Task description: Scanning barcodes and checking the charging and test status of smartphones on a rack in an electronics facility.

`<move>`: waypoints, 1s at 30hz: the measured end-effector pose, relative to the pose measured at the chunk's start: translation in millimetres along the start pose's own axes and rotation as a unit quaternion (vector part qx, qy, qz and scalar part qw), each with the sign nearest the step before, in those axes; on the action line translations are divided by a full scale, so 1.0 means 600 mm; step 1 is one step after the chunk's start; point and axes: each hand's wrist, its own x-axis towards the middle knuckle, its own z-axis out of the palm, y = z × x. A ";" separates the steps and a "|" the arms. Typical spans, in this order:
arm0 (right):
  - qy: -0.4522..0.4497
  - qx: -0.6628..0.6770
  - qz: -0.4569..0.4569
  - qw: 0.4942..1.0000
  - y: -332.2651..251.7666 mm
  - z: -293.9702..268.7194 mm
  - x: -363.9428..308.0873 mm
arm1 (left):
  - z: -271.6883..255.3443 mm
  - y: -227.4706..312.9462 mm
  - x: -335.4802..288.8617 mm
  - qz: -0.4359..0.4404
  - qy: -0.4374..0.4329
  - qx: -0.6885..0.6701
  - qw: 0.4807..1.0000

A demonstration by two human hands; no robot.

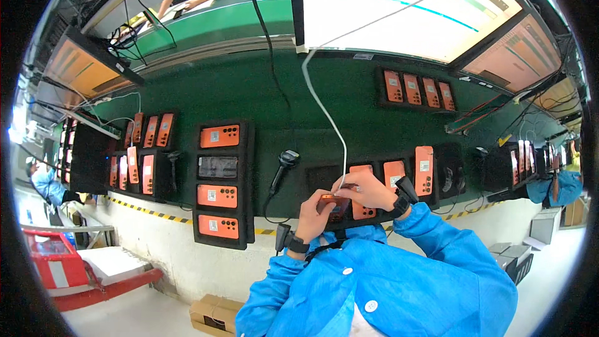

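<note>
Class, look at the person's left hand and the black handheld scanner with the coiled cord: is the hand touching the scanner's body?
Apart. The head view shows green tabletop between the left hand and the scanner's body.

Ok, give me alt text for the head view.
A person's left hand holds a phone; the right hand is at its edge, by a white cable. Black trays of orange phones and a handheld scanner lie on a green bench.

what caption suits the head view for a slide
Fingers hold an orange-edged phone where a white cable comes down, among black trays of orange phones on a green workbench.
</note>
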 end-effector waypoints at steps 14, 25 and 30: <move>0.011 0.012 0.056 0.998 0.056 -0.015 0.036 | 0.021 -0.031 -0.045 0.076 0.220 0.119 0.965; 0.180 -0.132 0.069 0.972 0.070 0.095 0.004 | -0.032 -0.435 -0.417 -0.224 0.386 -0.046 0.894; 0.063 0.044 0.050 0.996 0.020 0.282 -0.017 | -0.079 -0.489 -0.622 -0.418 0.391 -0.224 0.789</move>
